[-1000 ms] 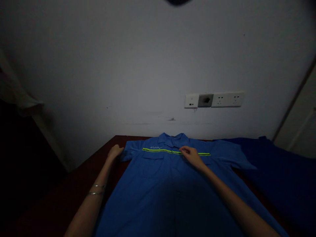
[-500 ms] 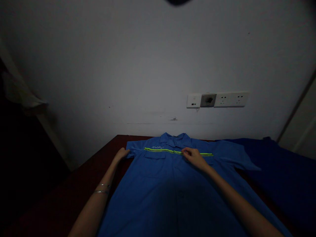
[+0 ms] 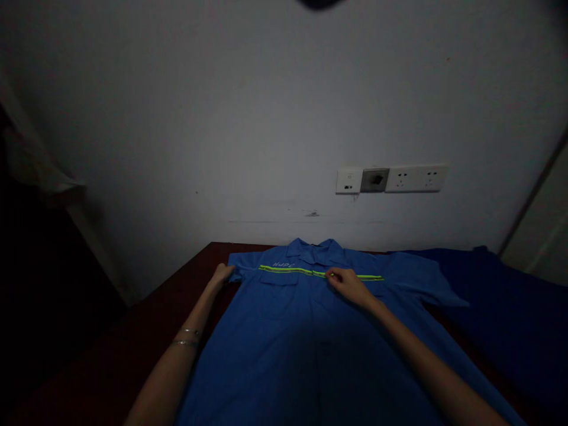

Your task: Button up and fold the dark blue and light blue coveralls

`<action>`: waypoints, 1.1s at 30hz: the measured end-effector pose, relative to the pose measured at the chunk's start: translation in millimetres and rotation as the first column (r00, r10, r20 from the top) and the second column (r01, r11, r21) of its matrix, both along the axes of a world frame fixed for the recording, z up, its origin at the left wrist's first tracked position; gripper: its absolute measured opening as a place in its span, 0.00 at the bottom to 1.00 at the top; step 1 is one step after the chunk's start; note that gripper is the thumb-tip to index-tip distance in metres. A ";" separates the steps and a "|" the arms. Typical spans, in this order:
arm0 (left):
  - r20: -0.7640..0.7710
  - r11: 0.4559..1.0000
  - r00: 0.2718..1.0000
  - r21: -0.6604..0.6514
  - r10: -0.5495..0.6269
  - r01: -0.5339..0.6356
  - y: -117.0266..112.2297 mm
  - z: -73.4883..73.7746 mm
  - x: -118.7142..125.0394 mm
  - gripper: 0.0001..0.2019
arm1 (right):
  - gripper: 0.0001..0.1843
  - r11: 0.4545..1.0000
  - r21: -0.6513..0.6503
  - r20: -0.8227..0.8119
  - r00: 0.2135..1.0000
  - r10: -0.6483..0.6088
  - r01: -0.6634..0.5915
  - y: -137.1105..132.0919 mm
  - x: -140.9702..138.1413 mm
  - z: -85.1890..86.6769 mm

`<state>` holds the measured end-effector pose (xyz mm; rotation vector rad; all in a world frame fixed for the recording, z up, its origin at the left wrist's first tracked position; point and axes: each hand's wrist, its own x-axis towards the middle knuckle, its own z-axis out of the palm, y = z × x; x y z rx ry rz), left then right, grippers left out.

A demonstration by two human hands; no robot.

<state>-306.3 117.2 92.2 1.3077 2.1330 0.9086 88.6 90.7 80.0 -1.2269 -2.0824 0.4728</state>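
Observation:
A blue short-sleeved work shirt (image 3: 275,313) lies face up and spread out, its collar (image 3: 315,251) toward the wall. A yellow-green stripe (image 3: 284,270) crosses its chest, with white lettering above it on the left side. At the left sleeve (image 3: 239,263), my left hand (image 3: 221,273) is closed on the cuff edge. My right hand (image 3: 349,284) rests over the chest near the stripe, right of the front opening. Its fingers are curled into a pinch; whether cloth is between them is hidden.
The dark red tabletop (image 3: 195,266) borders the shirt on the left. A dark blue cloth (image 3: 497,307) lies at the right, partly under the right sleeve. Behind stands a pale wall (image 3: 266,130) with a row of sockets (image 3: 412,179). A whitish cloth (image 3: 39,168) is at far left.
My left hand has shifted very slightly to the right with the sleeve edge. My right hand and the rest of the shirt look nearly the same.

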 end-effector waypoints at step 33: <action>-0.126 0.936 0.938 -0.191 -0.322 0.295 5.1 -0.5 24.4 0.13 | 0.19 0.980 0.040 0.205 0.959 -0.197 0.193 62.8 -145.3 -4.0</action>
